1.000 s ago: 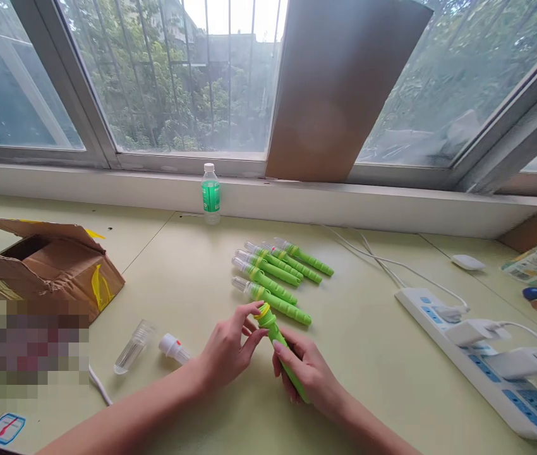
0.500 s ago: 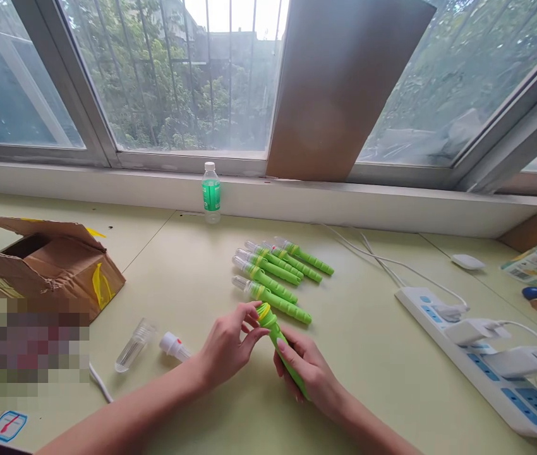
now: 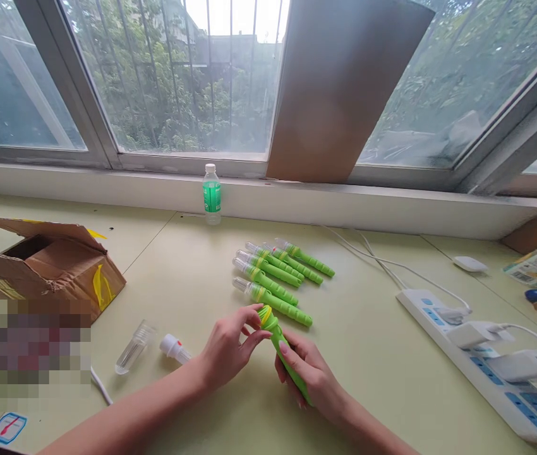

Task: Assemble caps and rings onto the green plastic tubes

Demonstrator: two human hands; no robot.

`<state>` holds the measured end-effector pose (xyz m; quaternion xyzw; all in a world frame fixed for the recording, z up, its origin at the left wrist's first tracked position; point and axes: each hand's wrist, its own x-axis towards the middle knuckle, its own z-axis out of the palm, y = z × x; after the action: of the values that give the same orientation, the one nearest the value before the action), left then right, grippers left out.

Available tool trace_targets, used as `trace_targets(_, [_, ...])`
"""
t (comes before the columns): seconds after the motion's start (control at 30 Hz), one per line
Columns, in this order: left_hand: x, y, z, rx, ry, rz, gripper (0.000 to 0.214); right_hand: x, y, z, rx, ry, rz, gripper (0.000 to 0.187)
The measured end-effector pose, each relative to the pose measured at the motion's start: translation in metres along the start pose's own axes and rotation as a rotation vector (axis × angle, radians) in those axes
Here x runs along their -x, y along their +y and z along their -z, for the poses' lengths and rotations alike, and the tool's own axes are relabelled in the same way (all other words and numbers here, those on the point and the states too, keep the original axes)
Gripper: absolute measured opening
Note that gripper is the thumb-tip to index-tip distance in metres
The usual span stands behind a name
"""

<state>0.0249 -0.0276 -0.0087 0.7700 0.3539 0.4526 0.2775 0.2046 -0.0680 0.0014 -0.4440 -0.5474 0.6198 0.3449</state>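
Head view: the right hand (image 3: 313, 373) wraps its fingers around the lower body of a green toy stick (image 3: 282, 351), holding it tilted just above the table (image 3: 193, 272). The left hand (image 3: 228, 347) pinches the stick's yellow-rimmed top end (image 3: 265, 314) between thumb and fingertips; what exactly the fingers do to that rim is hard to tell at this angle.

Taking the held stick as the landmark: just behind it lies a row of 5 finished green sticks (image 3: 280, 272) with clear caps, side by side and all slanted the same way. To its left, a small white cap piece (image 3: 174, 347) rests on the table, and further left a clear plastic cap (image 3: 134, 347). Well to the left sits an open cardboard box (image 3: 55, 262). Far behind stands a water bottle (image 3: 211, 194) against the sill. To the right lies a white power strip (image 3: 481, 360) with plugs in it.
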Motion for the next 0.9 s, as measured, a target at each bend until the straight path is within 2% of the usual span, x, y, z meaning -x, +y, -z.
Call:
trace_targets(0.27, [-0.0012,-0.0015,0.0004,0.038,-0.034,-0.020,0.020,0.0004,-0.0005,0.0009,-0.026,-0.004,-0.012,0.038])
trace_targets(0.63, [-0.0011,-0.0035,0.0011,0.016,0.004,-0.055,0.013,-0.0011,0.0010,0.0004,-0.050,0.021,0.039,0.028])
trace_targets(0.9, [0.0012,-0.0021,0.0034,-0.105,-0.006,-0.065,0.008,-0.0027,-0.0050,-0.0011,-0.016,0.030,0.070,0.033])
